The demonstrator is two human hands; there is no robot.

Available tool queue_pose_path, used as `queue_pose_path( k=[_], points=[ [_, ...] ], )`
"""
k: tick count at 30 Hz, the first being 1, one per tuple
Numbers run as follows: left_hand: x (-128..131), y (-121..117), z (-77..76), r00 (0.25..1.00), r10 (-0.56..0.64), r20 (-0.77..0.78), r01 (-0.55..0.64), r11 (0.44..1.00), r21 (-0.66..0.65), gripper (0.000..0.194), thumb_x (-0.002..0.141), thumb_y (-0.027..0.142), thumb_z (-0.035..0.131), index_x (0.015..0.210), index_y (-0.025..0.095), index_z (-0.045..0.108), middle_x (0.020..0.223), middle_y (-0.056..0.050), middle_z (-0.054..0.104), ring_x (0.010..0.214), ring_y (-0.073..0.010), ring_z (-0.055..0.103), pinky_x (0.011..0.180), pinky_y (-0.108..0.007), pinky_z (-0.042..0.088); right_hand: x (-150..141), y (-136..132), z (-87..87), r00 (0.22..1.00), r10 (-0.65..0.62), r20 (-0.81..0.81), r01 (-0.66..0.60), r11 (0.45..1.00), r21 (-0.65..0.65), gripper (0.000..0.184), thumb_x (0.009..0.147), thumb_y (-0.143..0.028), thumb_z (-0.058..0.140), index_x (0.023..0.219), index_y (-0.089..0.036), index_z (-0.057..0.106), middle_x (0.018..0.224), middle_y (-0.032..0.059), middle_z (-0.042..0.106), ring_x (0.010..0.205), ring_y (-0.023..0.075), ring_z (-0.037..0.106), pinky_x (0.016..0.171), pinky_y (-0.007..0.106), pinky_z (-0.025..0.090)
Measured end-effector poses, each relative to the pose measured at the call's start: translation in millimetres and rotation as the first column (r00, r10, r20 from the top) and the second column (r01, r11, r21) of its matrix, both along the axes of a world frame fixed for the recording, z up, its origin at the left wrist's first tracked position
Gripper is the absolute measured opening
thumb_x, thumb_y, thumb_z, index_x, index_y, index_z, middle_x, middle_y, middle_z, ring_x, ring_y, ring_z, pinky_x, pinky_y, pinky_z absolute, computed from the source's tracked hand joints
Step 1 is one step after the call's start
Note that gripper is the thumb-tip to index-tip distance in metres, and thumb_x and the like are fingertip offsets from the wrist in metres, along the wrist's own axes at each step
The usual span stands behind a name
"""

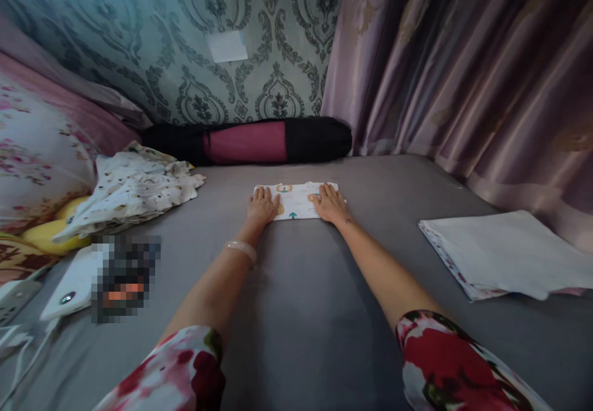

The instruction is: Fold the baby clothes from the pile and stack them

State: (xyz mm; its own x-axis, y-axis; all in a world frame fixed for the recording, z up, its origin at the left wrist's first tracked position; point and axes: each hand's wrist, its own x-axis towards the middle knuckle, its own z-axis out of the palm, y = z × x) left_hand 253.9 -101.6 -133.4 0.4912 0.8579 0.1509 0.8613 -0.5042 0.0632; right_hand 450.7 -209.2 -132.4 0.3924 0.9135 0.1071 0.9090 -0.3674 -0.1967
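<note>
A white printed cloth (296, 204), folded into a flat rectangle with yellow and green motifs, lies on the grey bed sheet (306, 312). My left hand (262, 206) rests flat on its left end, fingers stretched forward. On the right end lies my right hand (329, 203), also flat with the fingers spread a little. Both palms press from above and neither hand grips the cloth. A pale bangle (241, 249) circles my left wrist.
A crumpled dotted cloth (139, 182) lies at left beside a floral pillow (37, 151). A white device (76, 281) and a power strip (16, 300) with cables sit nearer. At right is a stack of folded fabric (500, 253). A black and maroon bolster (245, 142) lies along the wall.
</note>
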Motion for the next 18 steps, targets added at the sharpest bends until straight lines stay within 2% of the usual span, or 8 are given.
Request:
queue_pose_path(
  k=[6, 18],
  points=[
    [-13, 9, 1.1, 0.998, -0.063, -0.021, 0.062, 0.996, -0.069, 0.066, 0.098, 0.05, 0.016, 0.147, 0.009, 0.033, 0.156, -0.016, 0.029, 0.145, -0.0261, 0.024, 0.114, -0.043, 0.027, 14, -8, 1.6, 0.999, -0.042, -0.03, 0.041, 0.999, -0.023, 0.064, 0.1, -0.043, 0.021, 0.149, -0.002, 0.03, 0.158, 0.0166, 0.023, 0.145, 0.0276, 0.02, 0.116, 0.039, 0.018],
    [-11, 8, -0.5, 0.998, -0.039, -0.05, 0.036, 0.997, -0.071, 0.07, 0.097, 0.052, 0.013, 0.149, 0.008, 0.031, 0.156, -0.02, 0.025, 0.145, -0.0306, 0.024, 0.114, -0.045, 0.025, 18, -6, -5.2, 0.998, -0.053, -0.042, 0.053, 0.999, 0.006, 0.06, 0.1, -0.039, 0.021, 0.148, -0.005, 0.032, 0.158, 0.0149, 0.024, 0.145, 0.0256, 0.02, 0.116, 0.039, 0.019]
  ],
)
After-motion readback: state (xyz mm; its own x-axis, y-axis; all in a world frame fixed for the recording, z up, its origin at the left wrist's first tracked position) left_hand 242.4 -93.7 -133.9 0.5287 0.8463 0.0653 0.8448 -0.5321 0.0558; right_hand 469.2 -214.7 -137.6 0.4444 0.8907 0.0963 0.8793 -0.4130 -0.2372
